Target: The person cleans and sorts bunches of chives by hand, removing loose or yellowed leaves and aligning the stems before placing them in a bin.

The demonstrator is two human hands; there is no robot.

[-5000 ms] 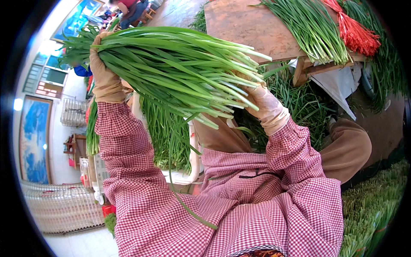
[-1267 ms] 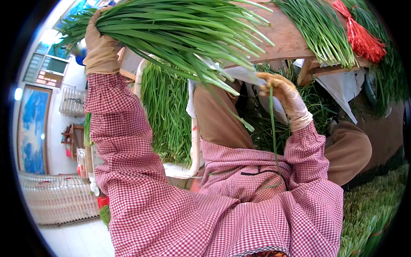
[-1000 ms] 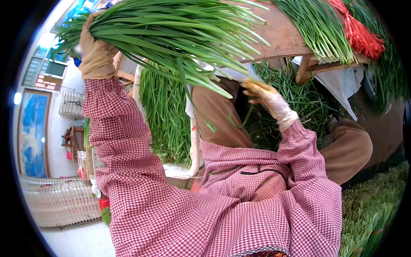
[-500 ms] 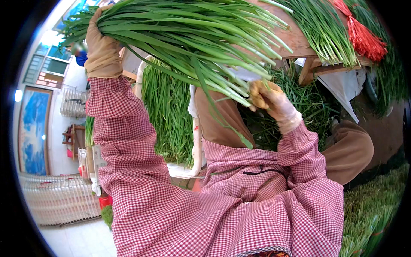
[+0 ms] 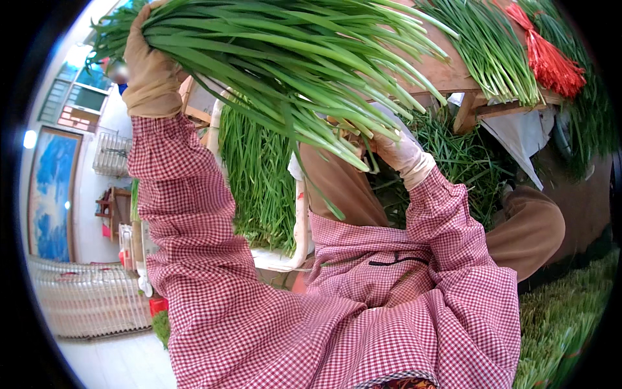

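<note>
A large bunch of garlic chives (image 5: pixel 278 58) stretches across the top of the view, dark leaves to the left and pale stem ends to the right. My left hand (image 5: pixel 150 74), in a tan glove, is closed round its leafy end and holds it up. Under the pale ends is my right hand (image 5: pixel 400 152), also gloved; the stems partly cover its fingers, so their grip cannot be made out. One long leaf (image 5: pixel 317 185) droops from the bunch toward my lap.
A white-rimmed crate (image 5: pixel 301 227) of chives (image 5: pixel 256 168) stands left of my knee. Another bunch (image 5: pixel 495 48) lies on the wooden table (image 5: pixel 453 74), beside red plastic strings (image 5: pixel 551 55). Loose leaves (image 5: pixel 463 152) are heaped below the table. More chives (image 5: pixel 564 318) lie at lower right.
My right hand has moved slightly left and in under the stem ends, which now hide its fingers. The bunch's pale ends have shifted and spread a little.
</note>
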